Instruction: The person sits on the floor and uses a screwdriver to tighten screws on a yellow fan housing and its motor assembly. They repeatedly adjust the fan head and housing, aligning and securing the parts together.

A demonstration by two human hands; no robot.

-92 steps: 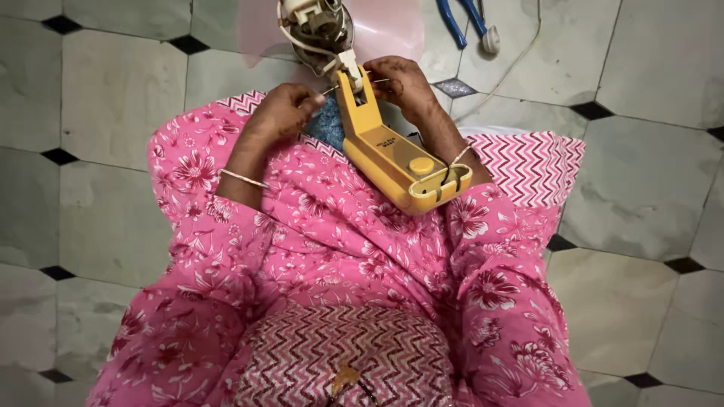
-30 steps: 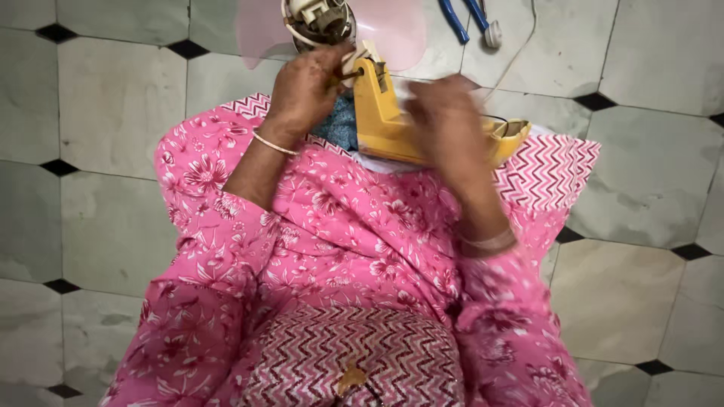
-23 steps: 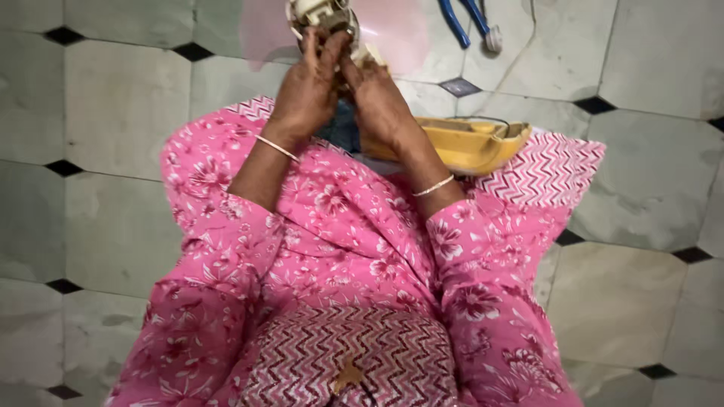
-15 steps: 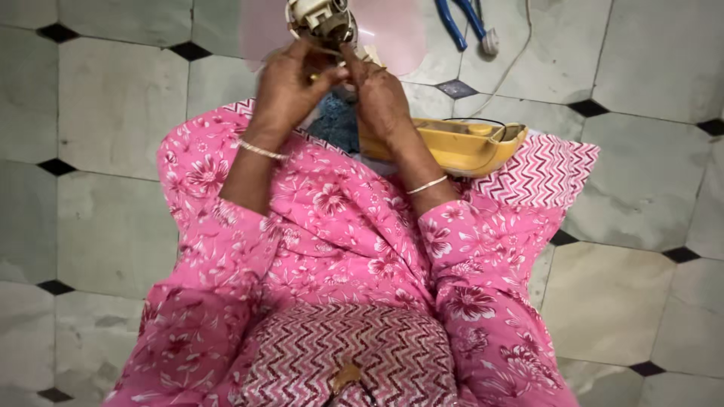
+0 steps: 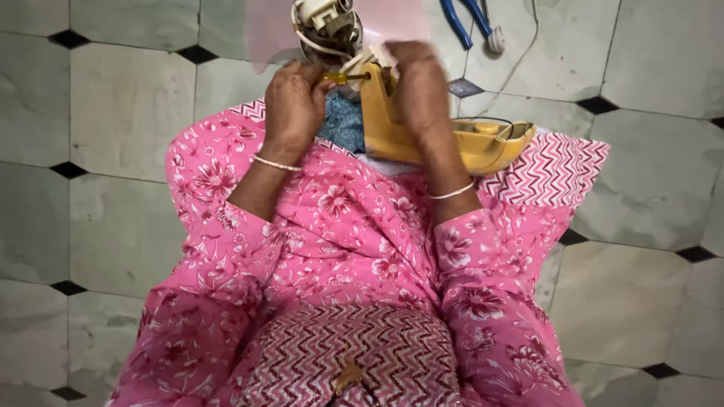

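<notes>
A yellow plastic appliance (image 5: 460, 139) lies on its side across my lap, its front end raised toward a white motor part with wires (image 5: 326, 26). My left hand (image 5: 292, 102) grips a small yellow-handled screwdriver (image 5: 343, 77), whose tip points right into the appliance's front end. My right hand (image 5: 419, 84), slightly blurred, clasps the raised front of the yellow housing from the right. A blue patterned cloth (image 5: 343, 124) shows between my hands, under the appliance.
Blue-handled pliers (image 5: 471, 16) lie on the pale tiled floor (image 5: 121, 113) at the top right, beside a white cable (image 5: 520, 56). A pink sheet (image 5: 268, 34) lies under the motor part. My pink floral clothing (image 5: 354, 241) fills the lower middle.
The appliance has been turned from upright onto its side. Both hands rose to its front end by the motor part. The right hand shifted onto the raised yellow housing.
</notes>
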